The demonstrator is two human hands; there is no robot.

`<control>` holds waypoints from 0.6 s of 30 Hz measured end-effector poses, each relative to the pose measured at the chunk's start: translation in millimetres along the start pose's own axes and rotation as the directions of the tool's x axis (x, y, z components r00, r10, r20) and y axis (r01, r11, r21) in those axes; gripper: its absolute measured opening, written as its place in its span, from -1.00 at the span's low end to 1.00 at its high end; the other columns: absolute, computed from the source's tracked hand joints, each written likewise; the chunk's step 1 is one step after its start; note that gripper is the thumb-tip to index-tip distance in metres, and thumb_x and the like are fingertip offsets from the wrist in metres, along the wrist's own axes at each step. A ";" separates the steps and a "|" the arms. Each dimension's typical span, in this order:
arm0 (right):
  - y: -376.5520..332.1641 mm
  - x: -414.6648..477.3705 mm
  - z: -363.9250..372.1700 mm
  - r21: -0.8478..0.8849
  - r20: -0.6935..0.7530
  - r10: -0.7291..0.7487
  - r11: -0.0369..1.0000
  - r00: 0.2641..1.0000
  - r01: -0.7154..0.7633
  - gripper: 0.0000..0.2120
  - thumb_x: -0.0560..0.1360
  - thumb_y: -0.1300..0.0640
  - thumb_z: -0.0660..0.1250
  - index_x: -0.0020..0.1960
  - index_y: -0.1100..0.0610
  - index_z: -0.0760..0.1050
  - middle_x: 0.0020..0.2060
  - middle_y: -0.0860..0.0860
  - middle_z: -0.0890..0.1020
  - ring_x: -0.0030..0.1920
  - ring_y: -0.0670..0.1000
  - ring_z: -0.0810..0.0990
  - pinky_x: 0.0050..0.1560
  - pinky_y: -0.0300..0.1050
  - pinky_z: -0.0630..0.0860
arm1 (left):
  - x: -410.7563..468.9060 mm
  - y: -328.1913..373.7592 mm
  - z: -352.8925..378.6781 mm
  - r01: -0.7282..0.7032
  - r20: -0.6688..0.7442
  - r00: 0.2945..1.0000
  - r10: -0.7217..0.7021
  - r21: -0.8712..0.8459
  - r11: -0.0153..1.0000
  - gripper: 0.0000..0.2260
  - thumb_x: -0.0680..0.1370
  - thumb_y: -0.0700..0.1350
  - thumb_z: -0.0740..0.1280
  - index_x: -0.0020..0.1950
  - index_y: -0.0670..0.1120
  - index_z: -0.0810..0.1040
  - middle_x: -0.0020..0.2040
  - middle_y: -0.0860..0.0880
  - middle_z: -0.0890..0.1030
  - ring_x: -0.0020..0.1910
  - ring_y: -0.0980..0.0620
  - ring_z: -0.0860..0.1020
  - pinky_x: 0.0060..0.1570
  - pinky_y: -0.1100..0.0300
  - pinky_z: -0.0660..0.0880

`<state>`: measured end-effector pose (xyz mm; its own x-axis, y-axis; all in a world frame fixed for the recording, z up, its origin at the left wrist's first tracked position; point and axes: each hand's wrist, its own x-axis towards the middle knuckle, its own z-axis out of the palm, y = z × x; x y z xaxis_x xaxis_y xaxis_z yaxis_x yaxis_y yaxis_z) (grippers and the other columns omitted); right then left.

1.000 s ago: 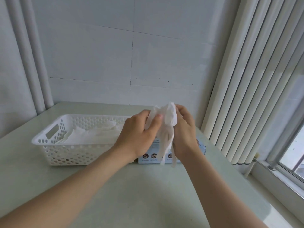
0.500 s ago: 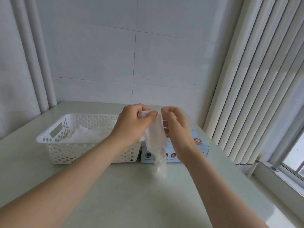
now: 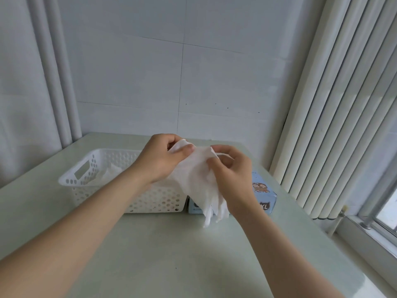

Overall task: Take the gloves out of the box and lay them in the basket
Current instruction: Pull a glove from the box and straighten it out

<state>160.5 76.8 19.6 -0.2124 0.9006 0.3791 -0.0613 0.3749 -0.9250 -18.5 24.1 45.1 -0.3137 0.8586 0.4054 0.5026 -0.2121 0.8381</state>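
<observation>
The left hand and right hand each pinched the top edge of the glove. It hung lengthwise downward at the right end of the basket, left hand nearer.

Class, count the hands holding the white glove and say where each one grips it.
2. The left hand pinches the glove at its top left corner, nearer the basket; the right hand pinches its top right edge, nearer the box.

The glove was thin, crinkled, translucent white film, the basket perforated white plastic with a slight sheen, the box printed cardboard, and the table smooth, pale and faintly glossy.
</observation>
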 end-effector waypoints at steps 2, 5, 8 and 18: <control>-3.0 0.1 -1.1 0.162 0.108 0.125 0.977 0.986 -0.142 -0.80 0.52 0.22 0.38 0.11 0.13 0.69 -0.15 0.16 0.75 -0.11 0.19 0.72 -0.10 0.13 0.66 | 2.7 -0.2 -8.1 0.012 0.032 0.999 -0.012 0.004 1.000 -0.80 0.65 0.04 0.40 -0.07 -0.04 0.68 -0.18 0.05 0.67 -0.23 0.11 0.61 -0.15 0.16 0.49; -5.3 -0.8 2.5 0.255 0.252 0.180 0.935 0.951 -0.245 -0.74 0.56 0.33 0.27 0.14 0.25 0.70 -0.17 0.21 0.68 -0.20 0.12 0.64 -0.20 -0.04 0.58 | 9.6 2.5 -18.3 0.033 -0.011 0.999 -0.034 -0.032 0.999 -0.72 0.69 0.00 0.34 -0.01 -0.21 0.64 -0.18 -0.04 0.57 -0.21 0.04 0.52 -0.14 0.13 0.44; -5.1 -2.3 8.0 0.118 0.201 0.180 0.971 0.963 -0.206 -0.74 0.57 0.31 0.26 0.02 0.18 0.73 -0.25 0.11 0.68 -0.24 0.10 0.61 -0.15 0.03 0.63 | 15.2 5.7 -23.2 0.016 -0.059 0.998 -0.016 -0.001 1.000 -0.68 0.68 -0.02 0.30 0.01 -0.31 0.52 -0.21 -0.02 0.44 -0.26 0.04 0.40 -0.20 0.12 0.36; -1.6 0.0 31.6 -0.325 -0.072 0.026 0.945 0.997 -0.047 -0.76 0.44 0.28 0.20 -0.16 0.15 0.65 -0.42 0.12 0.55 -0.38 0.03 0.45 -0.32 -0.07 0.39 | 15.9 4.9 -27.8 -0.114 -0.008 0.993 0.116 0.159 0.981 -0.80 0.71 0.04 0.27 0.05 -0.04 0.58 -0.11 0.07 0.58 -0.17 0.07 0.49 -0.18 0.14 0.39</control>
<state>129.7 69.3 20.3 -0.1436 0.9233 0.3562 0.2688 0.3828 -0.8839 -43.3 23.8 65.7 -0.2593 0.8246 0.5028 0.6564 -0.2314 0.7181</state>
